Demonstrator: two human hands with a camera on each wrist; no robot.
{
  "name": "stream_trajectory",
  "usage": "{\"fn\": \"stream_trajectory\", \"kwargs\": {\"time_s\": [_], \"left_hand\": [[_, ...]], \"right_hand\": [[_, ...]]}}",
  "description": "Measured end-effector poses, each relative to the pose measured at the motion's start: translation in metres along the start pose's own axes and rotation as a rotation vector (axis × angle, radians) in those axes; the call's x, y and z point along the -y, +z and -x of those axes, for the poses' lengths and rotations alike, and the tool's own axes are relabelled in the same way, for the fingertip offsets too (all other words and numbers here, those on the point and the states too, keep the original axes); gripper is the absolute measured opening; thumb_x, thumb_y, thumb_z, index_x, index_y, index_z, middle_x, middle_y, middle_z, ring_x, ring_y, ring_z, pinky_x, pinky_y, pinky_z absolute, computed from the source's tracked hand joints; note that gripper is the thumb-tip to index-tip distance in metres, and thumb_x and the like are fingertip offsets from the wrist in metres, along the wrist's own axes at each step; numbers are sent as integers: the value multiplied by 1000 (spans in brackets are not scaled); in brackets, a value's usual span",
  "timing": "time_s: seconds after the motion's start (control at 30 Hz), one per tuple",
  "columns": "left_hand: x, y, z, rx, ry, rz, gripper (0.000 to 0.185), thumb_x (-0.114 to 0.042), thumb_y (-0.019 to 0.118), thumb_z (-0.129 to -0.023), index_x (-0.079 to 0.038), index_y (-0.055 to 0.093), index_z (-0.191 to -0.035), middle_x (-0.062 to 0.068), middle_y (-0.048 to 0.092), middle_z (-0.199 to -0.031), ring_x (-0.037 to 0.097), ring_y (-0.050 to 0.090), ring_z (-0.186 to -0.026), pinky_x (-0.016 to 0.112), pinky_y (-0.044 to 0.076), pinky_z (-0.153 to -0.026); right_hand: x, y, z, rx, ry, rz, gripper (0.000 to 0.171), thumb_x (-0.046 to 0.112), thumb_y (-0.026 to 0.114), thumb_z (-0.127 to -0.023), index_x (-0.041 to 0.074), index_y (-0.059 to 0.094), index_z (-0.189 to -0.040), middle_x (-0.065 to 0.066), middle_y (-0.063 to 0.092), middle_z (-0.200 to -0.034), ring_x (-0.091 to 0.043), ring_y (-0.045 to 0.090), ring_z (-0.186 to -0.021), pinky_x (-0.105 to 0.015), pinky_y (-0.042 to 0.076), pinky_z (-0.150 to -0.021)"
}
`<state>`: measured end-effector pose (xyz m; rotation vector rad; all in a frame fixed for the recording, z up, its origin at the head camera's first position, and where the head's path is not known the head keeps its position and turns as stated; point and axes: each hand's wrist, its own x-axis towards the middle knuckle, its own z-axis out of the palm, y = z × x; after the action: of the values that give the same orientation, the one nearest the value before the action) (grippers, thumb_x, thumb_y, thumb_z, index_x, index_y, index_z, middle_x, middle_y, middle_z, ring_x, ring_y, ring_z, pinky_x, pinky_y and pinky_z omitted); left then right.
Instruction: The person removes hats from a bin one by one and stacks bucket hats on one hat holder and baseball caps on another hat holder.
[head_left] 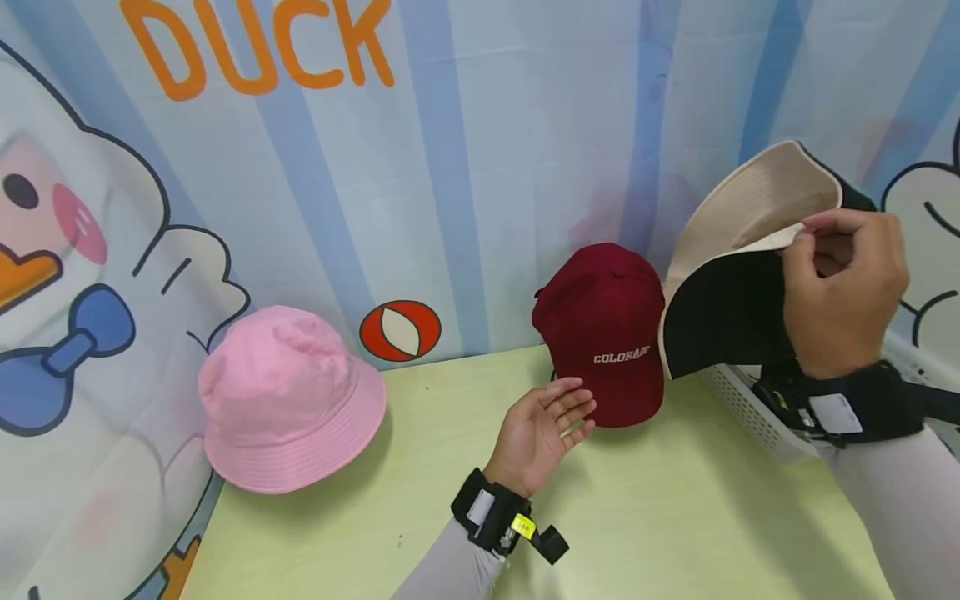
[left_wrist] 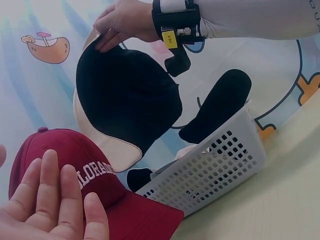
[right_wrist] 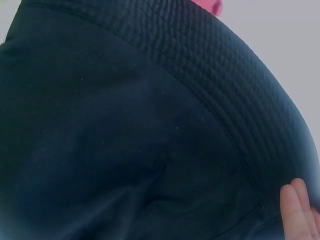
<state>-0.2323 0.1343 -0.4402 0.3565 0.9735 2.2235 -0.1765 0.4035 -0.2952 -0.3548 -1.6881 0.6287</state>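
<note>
My right hand (head_left: pixel 851 287) pinches the brim of a bucket hat (head_left: pixel 727 321), black outside with a cream lining. The hat hangs above a white perforated basket (left_wrist: pixel 215 165), its lining turned partly toward the head camera. In the right wrist view the black cloth and stitched brim (right_wrist: pixel 200 70) fill most of the picture. Palm up, my left hand (head_left: pixel 542 429) has its fingers extended and lightly bent, right by the visor of a dark red baseball cap (head_left: pixel 611 325) lettered COLORADO. Nothing is held in it. The red cap stands against the backdrop, left of the bucket hat.
A pink bucket hat (head_left: pixel 288 400) sits at the left of the pale green table (head_left: pixel 427 500). Inside the basket are more items, among them a black rounded piece (left_wrist: pixel 220 105) sticking up. Behind everything hangs a blue striped cloth (head_left: pixel 517 167) with cartoon ducks.
</note>
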Motion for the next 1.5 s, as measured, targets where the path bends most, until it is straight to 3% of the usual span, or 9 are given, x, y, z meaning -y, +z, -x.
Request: {"fn": "stream_trajectory", "kwargs": {"time_s": [0.4, 0.67, 0.8, 1.03, 1.3, 1.5], "left_hand": [[0, 1, 0, -3, 2, 3, 29, -23, 42, -103, -12, 64, -119, -1, 70, -109, 16, 64, -110, 33, 51, -97], [-2, 3, 2, -16, 27, -23, 27, -23, 43, -103, -12, 62, -120, -1, 68, -110, 17, 62, -111, 32, 51, -98], [-2, 4, 4, -6, 56, -42, 23, -21, 45, -103, -16, 62, -117, -2, 67, -110, 16, 62, -111, 31, 51, -99], [-6, 6, 6, 27, 81, -54, 22, -15, 46, -103, -18, 64, -115, -4, 68, -109, 14, 63, -109, 28, 51, -98], [-13, 12, 11, 76, 113, -62, 24, -15, 46, -102, -17, 62, -120, -4, 67, -112, 13, 61, -111, 28, 51, -98], [-18, 17, 15, 105, 134, -67, 26, -17, 44, -103, -17, 61, -123, -4, 66, -115, 14, 60, -113, 28, 50, -99]], "right_hand": [[12, -22, 6, -58, -27, -21, 34, 22, 54, -100, -7, 66, -112, 38, 35, -99, 21, 46, -86, -4, 41, -81], [28, -38, 13, -108, 16, -53, 27, 32, 56, -100, 17, 68, -119, 37, 44, -101, 13, 52, -85, -8, 44, -83], [38, -45, 17, -93, 6, -90, 29, 30, 56, -100, 13, 68, -120, 35, 47, -104, 10, 52, -84, -8, 43, -81], [52, -53, 23, -75, -32, -225, 29, 15, 57, -96, -5, 66, -116, 27, 51, -103, 10, 48, -76, -10, 37, -74], [61, -58, 37, -42, -96, -265, 37, 10, 59, -94, -22, 56, -112, 25, 50, -106, 11, 53, -79, -6, 43, -76], [68, -62, 47, -63, -151, -301, 33, 5, 59, -91, -25, 55, -106, 22, 53, -105, 13, 52, -76, -3, 43, -76]]}}
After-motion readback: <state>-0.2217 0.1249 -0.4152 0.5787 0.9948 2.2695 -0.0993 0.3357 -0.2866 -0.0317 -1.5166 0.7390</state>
